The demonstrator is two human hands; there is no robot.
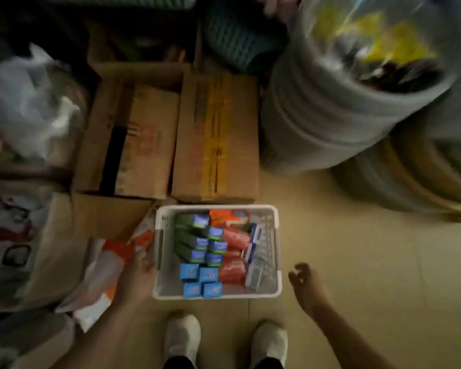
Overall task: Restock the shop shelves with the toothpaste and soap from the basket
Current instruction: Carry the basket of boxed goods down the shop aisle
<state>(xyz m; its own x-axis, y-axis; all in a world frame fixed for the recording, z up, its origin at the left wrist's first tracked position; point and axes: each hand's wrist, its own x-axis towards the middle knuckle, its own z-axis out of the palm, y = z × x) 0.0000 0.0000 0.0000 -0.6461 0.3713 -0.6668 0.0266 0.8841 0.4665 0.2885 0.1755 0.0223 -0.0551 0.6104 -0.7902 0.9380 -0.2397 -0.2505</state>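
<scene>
I see my 2 white shoes [181,336] nearest, on the tiled floor. My left hand [137,278] grips the white basket [277,251] by its left rim; my right hand [304,283] hangs beside it, loosely curled, holding nothing. Toothpaste boxes [192,239] and blue soap boxes [201,282] fill it. Beyond stand 2 cardboard cartons [216,137].

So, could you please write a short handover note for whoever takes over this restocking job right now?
Left hand: at the left rim of the basket; blur hides whether it grips.
Right hand: free, right of the basket, fingers loosely curled, holding nothing.
Basket: on the floor in front of the feet, near two cartons. It holds green boxes, small blue boxes and red packs.
Done: nothing visibly shelved; no shelf in view.
Left: carry the basket to the shelves and put out the toothpaste and soap.
</scene>
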